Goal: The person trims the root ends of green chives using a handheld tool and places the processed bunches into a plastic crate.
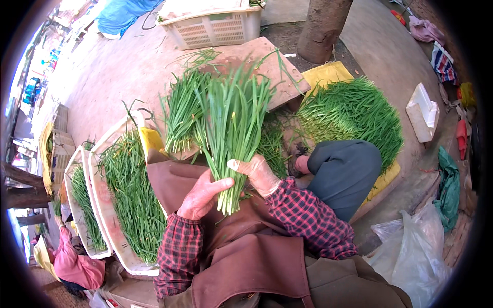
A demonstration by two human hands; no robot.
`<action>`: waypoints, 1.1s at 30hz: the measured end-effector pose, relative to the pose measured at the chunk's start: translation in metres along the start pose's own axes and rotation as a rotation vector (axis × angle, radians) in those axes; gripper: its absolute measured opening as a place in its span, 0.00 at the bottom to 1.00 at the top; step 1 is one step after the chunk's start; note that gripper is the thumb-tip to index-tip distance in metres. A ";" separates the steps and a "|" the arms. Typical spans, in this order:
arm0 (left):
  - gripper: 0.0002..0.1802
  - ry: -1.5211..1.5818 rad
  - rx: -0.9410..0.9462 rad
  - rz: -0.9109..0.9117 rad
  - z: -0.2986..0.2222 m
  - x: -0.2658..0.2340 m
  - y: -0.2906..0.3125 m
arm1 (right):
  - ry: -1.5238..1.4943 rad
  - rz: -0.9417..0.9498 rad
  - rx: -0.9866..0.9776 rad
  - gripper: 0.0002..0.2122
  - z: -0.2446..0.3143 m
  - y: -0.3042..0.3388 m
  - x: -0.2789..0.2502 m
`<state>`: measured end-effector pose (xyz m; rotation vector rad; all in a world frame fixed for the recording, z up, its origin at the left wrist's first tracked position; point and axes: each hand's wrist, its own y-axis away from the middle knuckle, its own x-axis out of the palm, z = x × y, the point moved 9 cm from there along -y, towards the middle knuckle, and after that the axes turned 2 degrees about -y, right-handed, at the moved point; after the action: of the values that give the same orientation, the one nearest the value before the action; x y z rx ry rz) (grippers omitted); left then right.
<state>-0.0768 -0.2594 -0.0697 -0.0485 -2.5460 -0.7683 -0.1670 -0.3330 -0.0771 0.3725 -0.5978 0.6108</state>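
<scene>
A thick bunch of garlic chives (237,123) stands upright over my lap, its pale cut ends pointing down toward me. My left hand (202,196) is closed around the lower stems from the left, thumb across the front. From the right, my right hand (257,174), in a thin translucent glove, grips the same bunch slightly higher. Just behind, a second pile of chives (186,110) rests on a low board (282,77), partly hidden by the bunch. A large heap of chives (354,118) lies to the right of my knee on yellow sheeting (328,73).
White crates (95,167) of loose chives stand at my left. Ahead are a pale plastic crate (215,31) and a tree trunk (324,31). A white foam box (422,113) and clear plastic bags (416,251) lie at right. Another person in pink (77,256) sits at far left.
</scene>
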 end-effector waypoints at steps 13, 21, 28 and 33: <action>0.24 0.391 0.028 -0.013 0.022 0.004 0.011 | 0.083 0.062 0.234 0.13 -0.016 0.005 0.001; 0.23 0.419 0.071 -0.082 0.034 -0.016 0.006 | 0.122 -0.115 0.040 0.08 -0.014 0.000 -0.010; 0.26 0.460 0.043 -0.034 0.037 -0.014 0.005 | 0.193 -0.236 0.217 0.06 -0.024 0.006 -0.011; 0.29 0.536 0.033 -0.007 0.040 -0.010 0.005 | 0.262 -0.247 0.056 0.07 -0.009 0.009 -0.016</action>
<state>-0.0842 -0.2336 -0.1009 0.1570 -2.0483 -0.6372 -0.1795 -0.3286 -0.0931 0.4046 -0.2789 0.4304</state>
